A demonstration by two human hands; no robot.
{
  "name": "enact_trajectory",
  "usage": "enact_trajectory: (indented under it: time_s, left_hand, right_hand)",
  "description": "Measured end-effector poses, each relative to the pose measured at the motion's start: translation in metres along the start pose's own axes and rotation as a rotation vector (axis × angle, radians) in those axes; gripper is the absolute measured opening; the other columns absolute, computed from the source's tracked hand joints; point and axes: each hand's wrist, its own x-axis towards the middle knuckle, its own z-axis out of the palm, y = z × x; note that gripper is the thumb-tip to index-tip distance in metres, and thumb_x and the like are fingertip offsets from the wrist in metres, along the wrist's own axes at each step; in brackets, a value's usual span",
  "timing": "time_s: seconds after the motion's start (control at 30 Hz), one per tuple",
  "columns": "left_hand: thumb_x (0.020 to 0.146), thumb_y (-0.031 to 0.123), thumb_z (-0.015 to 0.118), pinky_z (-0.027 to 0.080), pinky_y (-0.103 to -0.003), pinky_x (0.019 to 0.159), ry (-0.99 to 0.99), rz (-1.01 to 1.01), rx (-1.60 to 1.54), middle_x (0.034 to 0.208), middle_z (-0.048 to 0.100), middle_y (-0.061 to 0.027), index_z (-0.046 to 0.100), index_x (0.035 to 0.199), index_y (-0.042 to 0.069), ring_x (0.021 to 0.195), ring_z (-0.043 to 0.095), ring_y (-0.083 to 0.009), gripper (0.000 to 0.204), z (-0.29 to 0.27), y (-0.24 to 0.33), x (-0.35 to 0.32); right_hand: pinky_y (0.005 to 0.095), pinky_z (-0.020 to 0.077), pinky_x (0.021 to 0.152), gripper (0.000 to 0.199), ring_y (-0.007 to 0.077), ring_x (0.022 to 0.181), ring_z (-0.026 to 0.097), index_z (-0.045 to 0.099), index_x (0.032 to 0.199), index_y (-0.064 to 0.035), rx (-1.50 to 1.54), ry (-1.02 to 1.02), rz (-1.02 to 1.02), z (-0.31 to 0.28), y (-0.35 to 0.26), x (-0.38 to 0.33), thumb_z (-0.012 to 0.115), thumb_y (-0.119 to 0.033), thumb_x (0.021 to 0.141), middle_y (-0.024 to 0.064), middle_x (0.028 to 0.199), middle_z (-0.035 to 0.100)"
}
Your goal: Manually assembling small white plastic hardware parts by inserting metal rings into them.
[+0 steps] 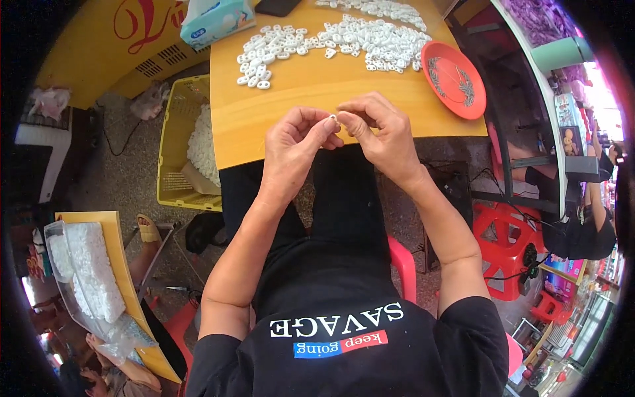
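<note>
My left hand (296, 142) and my right hand (377, 129) meet at the near edge of a yellow wooden table (297, 92). Between their fingertips they pinch one small white plastic piece (333, 118). A heap of the same small white pieces (337, 40) lies spread across the far half of the table, beyond both hands. A round orange plate (455, 78) with thin metal bits on it sits at the table's right edge, just past my right hand.
A blue tissue pack (215, 20) lies at the table's far left corner. A yellow plastic basket (185, 142) with white pieces stands on the floor at left. Red plastic stools (509, 238) stand at right. Another table (99, 278) with bagged white pieces is at lower left.
</note>
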Motion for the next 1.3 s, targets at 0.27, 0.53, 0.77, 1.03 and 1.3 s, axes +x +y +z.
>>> enact_trajectory:
  time_s: [0.27, 0.53, 0.77, 1.03, 1.3]
  left_hand:
    - [0.092, 0.008, 0.063, 0.055, -0.025, 0.067, -0.001, 0.031, 0.075, 0.086, 0.067, -0.0107, 0.060, 0.096, -0.006, 0.074, 0.067, -0.0148, 0.014, 0.006, 0.009, -0.001]
    - [0.091, 0.006, 0.063, 0.056, -0.025, 0.067, 0.050, 0.038, 0.035, 0.083, 0.067, -0.0111, 0.060, 0.094, -0.007, 0.074, 0.067, -0.0146, 0.014, 0.008, 0.003, 0.007]
    - [0.091, 0.005, 0.063, 0.056, -0.025, 0.067, 0.123, 0.143, 0.140, 0.083, 0.066, -0.0098, 0.059, 0.094, -0.006, 0.074, 0.067, -0.0148, 0.011, 0.016, 0.006, -0.001]
    - [0.093, 0.006, 0.059, 0.055, -0.025, 0.067, 0.115, 0.054, 0.039, 0.086, 0.065, -0.0092, 0.058, 0.100, -0.005, 0.073, 0.066, -0.0148, 0.013, -0.010, -0.012, 0.016]
    - [0.094, 0.007, 0.059, 0.053, -0.025, 0.070, 0.164, 0.102, 0.074, 0.087, 0.065, -0.0086, 0.058, 0.100, -0.004, 0.075, 0.065, -0.0144, 0.013, -0.019, -0.016, 0.022]
  right_hand:
    - [0.0278, 0.0492, 0.061, 0.010, 0.0174, 0.066, 0.060, 0.061, 0.086, 0.0024, 0.066, -0.080, 0.038, -0.005, -0.008, 0.003, 0.065, -0.006, 0.088, 0.0102, 0.078, 0.059]
    - [0.0295, 0.0466, 0.058, 0.011, 0.0178, 0.065, 0.058, 0.060, 0.084, 0.0016, 0.028, 0.016, 0.083, 0.003, 0.001, 0.000, 0.065, -0.007, 0.088, 0.0090, 0.075, 0.057]
    - [0.0301, 0.0455, 0.058, 0.012, 0.0177, 0.065, 0.057, 0.059, 0.083, 0.0009, 0.122, 0.058, 0.083, 0.011, 0.000, 0.002, 0.066, -0.008, 0.088, 0.0083, 0.074, 0.057]
    - [0.0226, 0.0457, 0.058, 0.015, 0.0073, 0.065, 0.055, 0.063, 0.090, 0.0017, 0.242, -0.169, 0.286, 0.017, 0.027, 0.023, 0.064, -0.013, 0.093, 0.0013, 0.075, 0.060]
    - [0.0406, 0.0510, 0.069, 0.014, 0.0304, 0.077, 0.064, 0.070, 0.090, -0.0076, -0.511, 0.092, -0.054, -0.030, 0.094, 0.093, 0.067, -0.021, 0.085, 0.0115, 0.089, 0.065]
